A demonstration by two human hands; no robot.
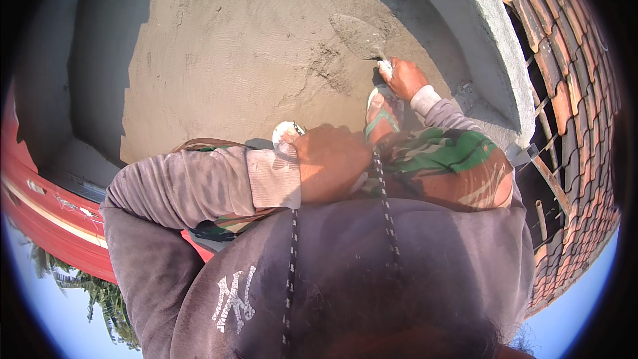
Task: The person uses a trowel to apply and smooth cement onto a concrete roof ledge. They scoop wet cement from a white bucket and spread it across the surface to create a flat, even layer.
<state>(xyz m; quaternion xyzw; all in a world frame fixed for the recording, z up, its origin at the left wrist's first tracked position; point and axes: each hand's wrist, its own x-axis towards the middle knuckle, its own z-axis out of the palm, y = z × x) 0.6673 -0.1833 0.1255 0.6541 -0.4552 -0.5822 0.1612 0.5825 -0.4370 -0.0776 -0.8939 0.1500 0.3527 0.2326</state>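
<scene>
My right hand point(403, 78) is closed around the pale handle of a trowel point(359, 34). The trowel's pointed, mortar-smeared blade lies against or just over the wet grey mortar point(232, 46), pointing away and to the left. Close by the blade is a rough, lumpy patch of mortar point(327, 70). My left hand point(332, 163) rests in front of my chest, between my knees, its back facing up. Its fingers curl out of sight, so I cannot tell whether they hold anything.
My foot in a green-strapped sandal point(383, 117) stands near the trowel handle. A raised cement edge point(495, 40) curves along the right, with clay roof tiles point(565, 80) beyond it. A grey wall point(100, 60) and red sheeting point(53, 213) lie to the left.
</scene>
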